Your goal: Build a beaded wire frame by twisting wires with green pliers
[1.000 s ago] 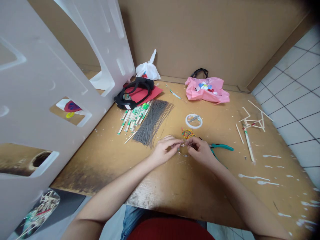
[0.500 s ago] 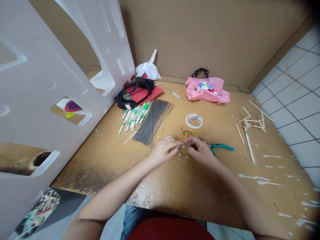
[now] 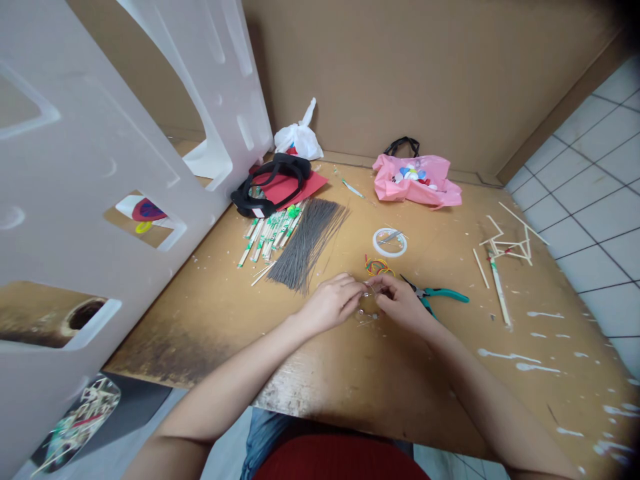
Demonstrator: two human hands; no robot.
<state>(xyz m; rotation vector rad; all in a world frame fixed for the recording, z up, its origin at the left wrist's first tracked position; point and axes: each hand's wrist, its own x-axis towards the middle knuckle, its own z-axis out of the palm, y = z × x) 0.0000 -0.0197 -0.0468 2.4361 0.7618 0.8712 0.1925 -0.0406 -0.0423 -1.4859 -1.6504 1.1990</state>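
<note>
My left hand and my right hand meet over the middle of the wooden table. Both have their fingers pinched around a thin strand with small clear beads on it; the fingers partly cover it. A few more clear beads lie on the wood just below my fingertips. Right behind them is a tangle of red, yellow and green rubber bands. Teal-handled pliers rest beside my right hand. A bundle of thin grey wires lies beyond my left hand.
Behind the bands sits a white ring with thin pieces in it. Paper-wrapped chopsticks, a black headset strap and a pink bag lie farther back. A stick frame is at right; a white plastic panel stands at left.
My fingers have shifted slightly around the beaded strand, and a bit more of the beads shows between them. The view has moved a little; the other things on the table stay put.
</note>
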